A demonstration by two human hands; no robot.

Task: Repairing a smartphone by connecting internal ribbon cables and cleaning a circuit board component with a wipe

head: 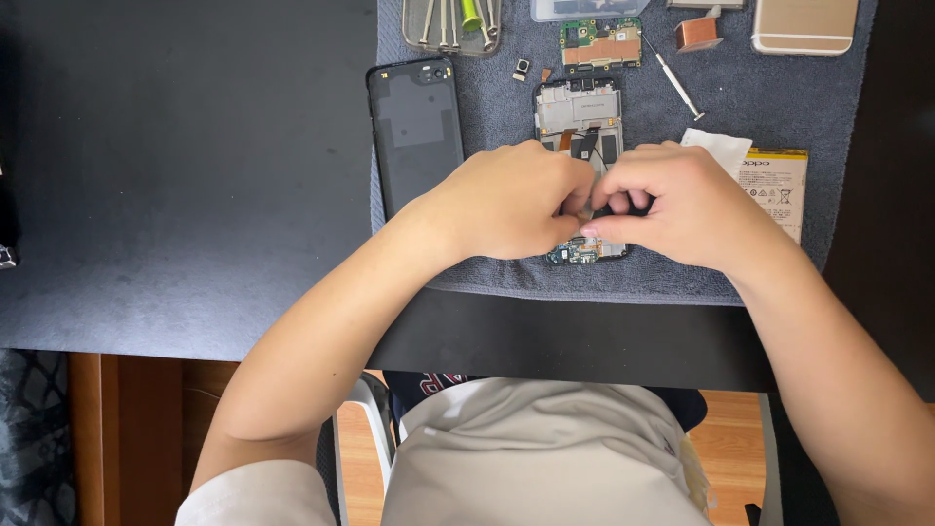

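The whole left stretch of the dark tabletop (175, 175) lies bare, so a hand could sweep in there freely. On the grey towel (506, 278) it gets crowded: the black back cover (417, 131) lies just left of the opened phone (579, 122), the battery (774, 185) just right. Behind, a tool tray (453, 24), a circuit board (601, 44), a thin screwdriver (677, 86) and a gold phone (804, 24) line the far edge. Both hands (516, 200) (682, 205) cover the middle; the near towel strip stays open.
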